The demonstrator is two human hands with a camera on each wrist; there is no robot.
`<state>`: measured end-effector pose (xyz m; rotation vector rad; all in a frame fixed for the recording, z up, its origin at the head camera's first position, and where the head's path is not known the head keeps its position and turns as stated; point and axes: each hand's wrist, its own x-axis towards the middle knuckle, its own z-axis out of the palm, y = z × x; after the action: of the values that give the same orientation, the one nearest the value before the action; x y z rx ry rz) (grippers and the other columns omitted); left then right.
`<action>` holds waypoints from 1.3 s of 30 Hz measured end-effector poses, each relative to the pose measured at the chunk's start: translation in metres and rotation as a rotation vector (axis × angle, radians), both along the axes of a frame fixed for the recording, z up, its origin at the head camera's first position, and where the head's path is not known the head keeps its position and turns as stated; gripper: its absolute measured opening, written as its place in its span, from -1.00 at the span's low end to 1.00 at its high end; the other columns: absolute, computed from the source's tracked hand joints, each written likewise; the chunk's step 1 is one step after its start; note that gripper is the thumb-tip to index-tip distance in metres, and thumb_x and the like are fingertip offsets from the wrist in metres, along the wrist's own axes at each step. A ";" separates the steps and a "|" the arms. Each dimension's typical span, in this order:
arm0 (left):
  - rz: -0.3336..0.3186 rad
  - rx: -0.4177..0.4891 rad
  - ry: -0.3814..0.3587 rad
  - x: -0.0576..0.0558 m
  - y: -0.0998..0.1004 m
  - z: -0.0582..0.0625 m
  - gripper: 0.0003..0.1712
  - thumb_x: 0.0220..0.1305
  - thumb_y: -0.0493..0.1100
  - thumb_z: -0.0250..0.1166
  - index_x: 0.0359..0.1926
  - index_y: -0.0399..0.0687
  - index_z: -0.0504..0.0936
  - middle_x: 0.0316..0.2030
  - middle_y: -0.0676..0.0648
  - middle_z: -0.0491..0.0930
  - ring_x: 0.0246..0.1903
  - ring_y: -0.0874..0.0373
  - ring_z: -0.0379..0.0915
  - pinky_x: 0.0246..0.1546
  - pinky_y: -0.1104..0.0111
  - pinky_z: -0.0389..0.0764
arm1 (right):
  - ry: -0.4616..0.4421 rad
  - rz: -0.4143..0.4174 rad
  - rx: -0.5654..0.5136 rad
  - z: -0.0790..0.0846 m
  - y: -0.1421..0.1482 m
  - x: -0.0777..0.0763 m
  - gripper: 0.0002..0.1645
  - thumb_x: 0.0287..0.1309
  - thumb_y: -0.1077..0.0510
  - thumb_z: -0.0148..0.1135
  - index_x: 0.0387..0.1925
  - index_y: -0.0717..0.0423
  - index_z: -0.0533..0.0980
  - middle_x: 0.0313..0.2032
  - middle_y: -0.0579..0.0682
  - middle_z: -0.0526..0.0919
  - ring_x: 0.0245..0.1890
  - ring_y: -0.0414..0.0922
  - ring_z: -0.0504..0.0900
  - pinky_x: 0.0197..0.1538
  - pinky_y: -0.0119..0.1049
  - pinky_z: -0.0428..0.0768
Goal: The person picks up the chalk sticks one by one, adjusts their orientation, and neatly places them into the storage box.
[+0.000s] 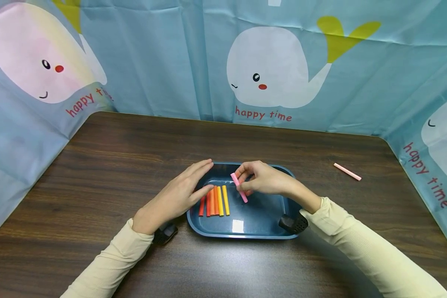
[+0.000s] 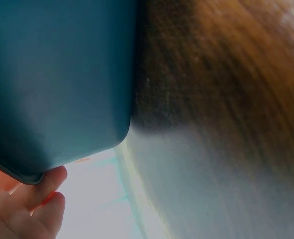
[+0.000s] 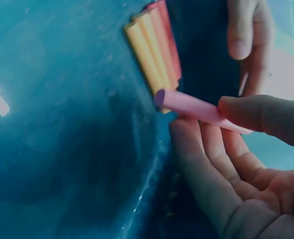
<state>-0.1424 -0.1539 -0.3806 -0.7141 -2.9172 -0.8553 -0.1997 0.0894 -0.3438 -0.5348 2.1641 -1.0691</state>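
Note:
My right hand (image 1: 262,178) pinches a pink chalk stick (image 1: 244,198) between thumb and fingers, above the middle of a dark blue tray (image 1: 260,236). In the right wrist view the pink stick slants across the end of the yellow chalks (image 3: 146,57). My left hand (image 1: 179,192) lies over the tray's left side with its fingers fairly straight. Its fingertips (image 2: 54,177) are at the rim in the left wrist view. Beside its thumb, several chalks stand in a row in the tray: red chalks (image 1: 201,207), orange chalks (image 1: 214,203) and yellow chalks (image 1: 225,200).
A pale pink chalk (image 1: 347,171) lies on the brown wooden table (image 1: 145,140), right of the tray. Behind the table hangs a blue curtain (image 1: 164,62) with whale prints. Black wrist devices (image 1: 293,224) are at both cuffs, the right one overlapping the tray's front right corner.

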 end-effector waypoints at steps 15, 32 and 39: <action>-0.001 -0.001 0.012 0.001 0.000 0.000 -0.25 0.39 0.01 0.27 0.47 -0.18 0.26 0.47 -0.16 0.22 0.42 -0.07 0.24 0.36 0.00 0.37 | -0.091 -0.010 0.112 -0.012 -0.012 0.003 -0.64 0.26 0.27 0.28 0.05 0.24 0.43 -0.27 0.08 0.62 -0.51 -0.17 0.68 -0.31 -0.23 0.75; -0.007 0.013 0.020 0.001 -0.001 0.000 -0.26 0.39 0.00 0.26 0.46 -0.18 0.27 0.47 -0.16 0.22 0.43 -0.06 0.23 0.37 0.00 0.38 | -0.170 -0.051 0.087 -0.014 -0.015 0.006 -0.52 0.33 0.28 0.19 0.19 0.27 0.27 -0.20 0.16 0.61 -0.46 -0.12 0.72 -0.25 -0.21 0.76; -0.011 0.017 0.022 0.001 -0.002 0.000 -0.26 0.39 0.00 0.26 0.46 -0.19 0.26 0.47 -0.16 0.22 0.43 -0.07 0.23 0.36 0.00 0.37 | -0.142 -0.037 0.021 -0.008 -0.006 0.004 -0.50 0.35 0.28 0.16 0.23 0.33 0.26 -0.16 0.21 0.61 -0.37 -0.02 0.74 -0.17 -0.15 0.76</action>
<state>-0.1416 -0.1557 -0.3807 -0.7346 -2.8855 -0.8663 -0.1960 0.0836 -0.3516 -0.3979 2.0661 -1.0700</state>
